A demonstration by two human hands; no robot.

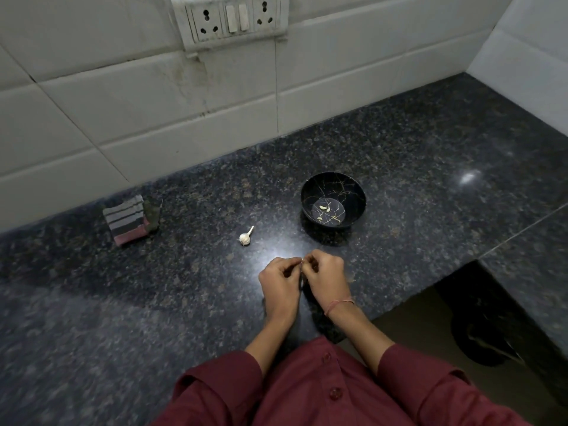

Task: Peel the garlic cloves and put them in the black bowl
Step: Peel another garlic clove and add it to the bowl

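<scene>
Hovering over the counter (pixel 184 287), the left hand (pixel 278 276) and right hand (pixel 325 273) are meeting fingertip to fingertip, both pinching one small garlic clove (pixel 302 261) between them. One garlic bulb (pixel 245 238) is lying near one black bowl (pixel 310 189), which is holding three peeled cloves (pixel 323 207).

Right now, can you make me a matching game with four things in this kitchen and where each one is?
Things:
1 garlic bulb
2 peeled cloves
3 striped cloth
4 switchboard

Places:
A up on the wall
B inside the black bowl
C on the counter, far left, close to the wall
D on the counter, between cloth and bowl

Pairs: 1-D, 2-B, 3-C, 4-A.
</scene>
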